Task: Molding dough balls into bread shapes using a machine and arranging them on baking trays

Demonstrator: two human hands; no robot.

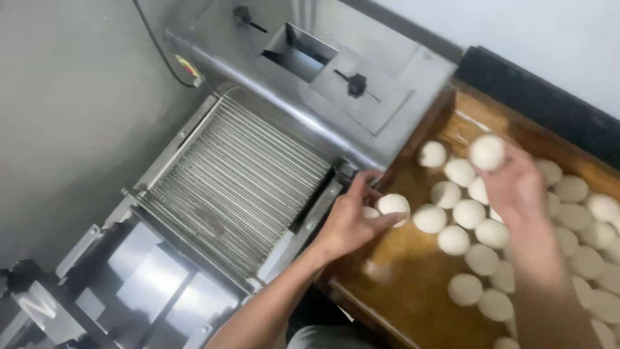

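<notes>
the dough ball (393, 205) in the left hand (352, 220) is round, so it has no long axis and points no way in particular; it sits at the fingertips, the grip closed around it, just over the left edge of the wooden tray (413, 284) and right beside the metal frame of the machine (303, 84). a second dough ball (487, 152) is pinched in the right hand (516, 187), that grip closed on it too, held above the far part of the tray near its dark back edge. between the two hands lie loose dough balls (469, 213) in rough rows, some touching; they crowd the right side of the tray. the near left part of the tray shows bare wood, so there is open room below the left hand. to the left of that hand runs the wire belt (239, 181) of the machine, uncovered along its length, with a square chute (298, 52) above it on the housing.
</notes>
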